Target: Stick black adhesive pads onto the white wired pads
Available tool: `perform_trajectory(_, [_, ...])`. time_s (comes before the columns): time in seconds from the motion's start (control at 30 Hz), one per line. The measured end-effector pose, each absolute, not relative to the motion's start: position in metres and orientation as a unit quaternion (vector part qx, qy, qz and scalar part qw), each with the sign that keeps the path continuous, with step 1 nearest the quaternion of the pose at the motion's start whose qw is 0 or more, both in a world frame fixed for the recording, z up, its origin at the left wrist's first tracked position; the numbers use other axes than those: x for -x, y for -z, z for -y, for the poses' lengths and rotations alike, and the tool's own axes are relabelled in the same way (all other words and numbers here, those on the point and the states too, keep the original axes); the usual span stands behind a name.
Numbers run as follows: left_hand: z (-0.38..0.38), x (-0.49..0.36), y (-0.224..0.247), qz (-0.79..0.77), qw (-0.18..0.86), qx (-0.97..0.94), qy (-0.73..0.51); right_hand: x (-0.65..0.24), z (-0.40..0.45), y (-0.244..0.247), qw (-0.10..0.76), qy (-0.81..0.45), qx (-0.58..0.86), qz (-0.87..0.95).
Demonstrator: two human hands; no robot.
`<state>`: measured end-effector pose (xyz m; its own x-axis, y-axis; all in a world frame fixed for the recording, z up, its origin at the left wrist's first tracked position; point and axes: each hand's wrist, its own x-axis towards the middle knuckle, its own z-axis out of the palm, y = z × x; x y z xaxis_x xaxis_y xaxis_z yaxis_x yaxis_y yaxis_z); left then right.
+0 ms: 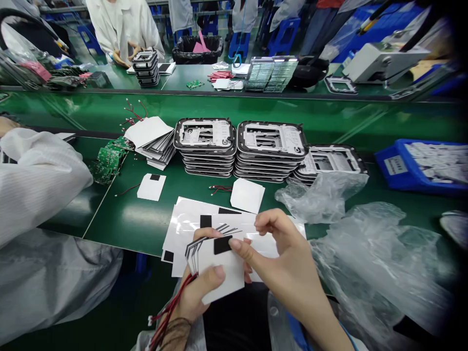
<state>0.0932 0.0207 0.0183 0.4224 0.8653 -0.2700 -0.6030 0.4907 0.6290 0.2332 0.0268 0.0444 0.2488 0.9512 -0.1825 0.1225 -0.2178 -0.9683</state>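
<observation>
My left hand (197,287) is closed around a fanned stack of thin white panels (223,278), its thumb lying across the top one. Red and black wires (170,312) with small white plugs trail from the stack over my left wrist. A black square patch (223,245) sits on the top panel's upper edge. My right hand (285,248) rests its thumb tip at that patch, while its curled index finger is raised apart from the thumb. Beneath both hands lie glossy white sheets (183,214) bearing a few black squares.
Stacked black-and-white plastic frames (204,146) stand behind the sheets. To their left are piled white panels (149,134) and green circuit boards (111,158). Crumpled clear plastic bags (376,258) and a blue bin (420,165) occupy the right. A co-worker's white sleeve (40,180) is at left.
</observation>
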Motion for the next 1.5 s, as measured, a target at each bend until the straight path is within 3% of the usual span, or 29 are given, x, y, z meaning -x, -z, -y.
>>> perform_trajectory(0.07, [-0.023,-0.092,-0.014,-0.272,0.818,-0.221,-0.456,-0.234,-0.031,-0.041,0.477,-0.480,0.608,0.414])
perform_trajectory(0.17, [-0.025,-0.092,-0.010,-0.287,0.803,-0.260,-0.453,-0.233,-0.036,-0.039,0.484,-0.417,0.580,0.505])
perform_trajectory(0.33, [-0.027,-0.090,-0.004,-0.335,0.774,-0.272,-0.464,-0.233,-0.046,-0.028,0.403,-0.429,0.585,0.558])
perform_trajectory(0.5, [-0.036,-0.084,0.003,-0.294,0.820,-0.151,-0.467,-0.244,-0.062,-0.019,0.372,-0.475,0.625,0.496])
perform_trajectory(0.7, [-0.046,-0.062,0.010,-0.286,0.813,-0.105,-0.496,-0.238,-0.105,-0.046,0.340,-0.454,0.586,0.579])
perform_trajectory(0.83, [-0.046,-0.049,0.014,-0.282,0.822,-0.116,-0.481,-0.194,-0.157,-0.049,0.278,-0.411,0.544,0.677])
perform_trajectory(1.07, [-0.026,-0.024,0.013,-0.313,0.810,-0.103,-0.484,-0.093,-0.237,-0.002,0.182,-0.329,0.524,0.764])
perform_trajectory(1.27, [-0.017,-0.006,0.011,-0.364,0.785,-0.089,-0.493,-0.072,-0.241,0.017,0.134,-0.220,0.540,0.801])
perform_trajectory(1.5, [-0.025,-0.018,0.015,-0.345,0.803,-0.101,-0.476,-0.071,-0.225,0.023,0.138,-0.125,0.548,0.815])
